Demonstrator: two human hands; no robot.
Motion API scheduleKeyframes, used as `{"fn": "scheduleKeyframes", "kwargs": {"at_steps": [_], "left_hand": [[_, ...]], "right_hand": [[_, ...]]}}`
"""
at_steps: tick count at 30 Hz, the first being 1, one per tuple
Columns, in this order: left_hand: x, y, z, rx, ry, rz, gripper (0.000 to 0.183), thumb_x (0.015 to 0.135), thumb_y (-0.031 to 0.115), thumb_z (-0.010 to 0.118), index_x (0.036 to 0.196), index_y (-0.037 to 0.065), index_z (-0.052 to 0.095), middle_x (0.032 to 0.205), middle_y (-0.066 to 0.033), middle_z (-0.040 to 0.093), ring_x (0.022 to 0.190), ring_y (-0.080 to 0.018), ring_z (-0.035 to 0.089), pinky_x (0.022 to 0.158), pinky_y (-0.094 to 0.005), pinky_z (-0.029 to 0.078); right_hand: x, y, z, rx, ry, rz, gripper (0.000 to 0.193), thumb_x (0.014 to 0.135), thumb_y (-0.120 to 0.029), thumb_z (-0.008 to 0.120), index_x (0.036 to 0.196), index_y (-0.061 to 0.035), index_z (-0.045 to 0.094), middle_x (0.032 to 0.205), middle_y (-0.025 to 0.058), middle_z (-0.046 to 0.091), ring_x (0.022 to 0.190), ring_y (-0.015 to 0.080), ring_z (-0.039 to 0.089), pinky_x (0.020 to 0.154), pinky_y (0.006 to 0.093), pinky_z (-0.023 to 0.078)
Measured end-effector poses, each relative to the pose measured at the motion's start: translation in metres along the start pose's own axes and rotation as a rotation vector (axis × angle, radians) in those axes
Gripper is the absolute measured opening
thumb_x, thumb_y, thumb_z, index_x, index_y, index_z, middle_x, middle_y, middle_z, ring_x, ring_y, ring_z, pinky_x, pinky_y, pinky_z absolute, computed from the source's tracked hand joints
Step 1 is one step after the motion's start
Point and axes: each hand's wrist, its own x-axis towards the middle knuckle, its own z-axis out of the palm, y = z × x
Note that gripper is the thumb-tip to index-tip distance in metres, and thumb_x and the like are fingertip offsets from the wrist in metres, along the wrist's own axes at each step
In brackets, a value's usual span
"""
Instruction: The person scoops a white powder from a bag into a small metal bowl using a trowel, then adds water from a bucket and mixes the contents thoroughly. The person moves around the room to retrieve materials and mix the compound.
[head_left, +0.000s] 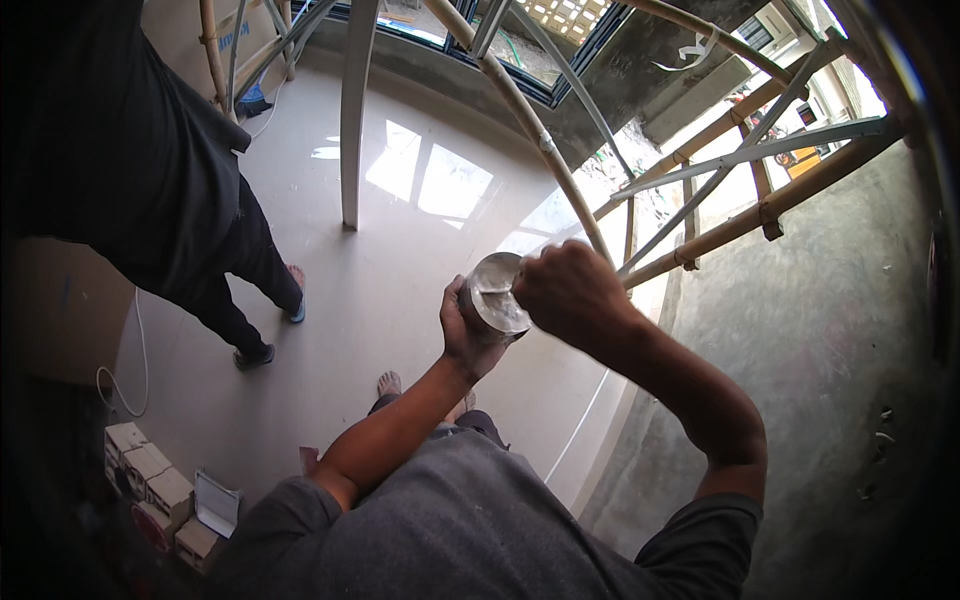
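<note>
In front of my body, my left hand [468, 332] is wrapped round the side of a round metal can [487, 316]. Its open top faces up, and whitish-grey stuff shows inside. At the can's right rim, my right hand [568, 288] is closed in a fist with its back toward me. A thin, pale, stick-like piece [493, 292] lies across the can's mouth and seems to run toward that fist. What the right fingers grip is hidden behind the knuckles.
Bamboo poles [545, 140] and metal studs [352, 120] form a frame ahead and to the right. Another person in dark clothes [180, 200] stands at the left. Stacked blocks [150, 475] sit at lower left near a white cable [146, 360]. Glossy floor tiles [330, 260] reflect a window.
</note>
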Motion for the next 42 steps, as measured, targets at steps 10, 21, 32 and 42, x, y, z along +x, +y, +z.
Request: {"fn": "scheduleKeyframes", "kwargs": {"at_steps": [10,21,32,42], "left_hand": [[-0.008,-0.003,0.010,0.057,0.033,-0.005,0.061,0.098,0.056,0.032,0.142,0.016,0.047,0.140,-0.0064,0.053,0.128,-0.0269,0.052,0.106,-0.0481,0.044],[-0.002,0.005,-0.006,0.004,0.066,0.041,0.065,0.095,0.058,0.037,0.140,0.012,0.049,0.137,-0.0091,0.055,0.124,-0.0268,0.055,0.102,-0.0454,0.046],[0.002,-0.003,-0.017,0.033,0.073,0.109,0.066,0.096,0.057,0.033,0.141,0.011,0.048,0.136,-0.0106,0.056,0.124,-0.0288,0.055,0.102,-0.0461,0.046],[0.004,0.004,0.001,0.028,0.048,0.129,0.064,0.097,0.056,0.032,0.141,0.012,0.048,0.137,-0.0088,0.055,0.126,-0.0267,0.053,0.105,-0.0452,0.044]], "right_hand": [[0.028,0.021,-0.052,-0.289,0.063,-0.327,0.015,0.077,-0.024,0.075,0.064,-0.0210,0.068,0.080,-0.0096,0.064,0.088,0.0091,0.062,0.074,0.0261,0.044],[0.044,0.042,0.013,0.061,-0.205,0.018,0.010,0.078,-0.010,0.070,0.068,-0.0090,0.071,0.072,0.0097,0.071,0.067,0.0264,0.071,0.062,0.0396,0.057],[0.022,0.037,0.009,0.422,-0.632,0.157,0.034,0.085,-0.035,0.071,0.081,-0.0019,0.075,0.079,0.0178,0.071,0.078,0.0352,0.070,0.076,0.0448,0.056],[0.016,0.047,-0.027,0.275,-0.295,0.224,0.021,0.082,-0.027,0.074,0.075,-0.0077,0.075,0.069,0.0100,0.069,0.068,0.0281,0.069,0.067,0.0413,0.054]]}}
